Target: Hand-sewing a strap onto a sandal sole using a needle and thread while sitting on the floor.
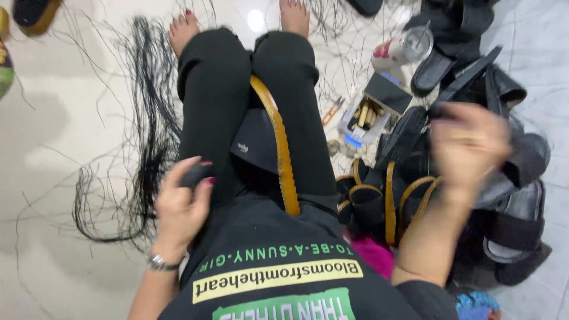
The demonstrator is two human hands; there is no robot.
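the left hand [181, 204] is closed around a small dark object [194, 175], thumb and fingers wrapped on it beside the left thigh; what the object is cannot be told. the right hand [468, 148] is raised over the heap of black sandals [504, 178] and is blurred, so whether its fingers are spread or holding anything cannot be told. on the lap lies a black sandal sole with a tan edge strip [278, 148], running along between the thighs, touched by neither hand. more tan-trimmed pieces [388, 201] are stacked just beside the right knee. by my judgement the work goes best if the sole is steadied on the lap with the left hand. loose black threads [148, 136] lie on the pale floor [53, 148] to the left, an open box of small parts [370, 112] ahead.
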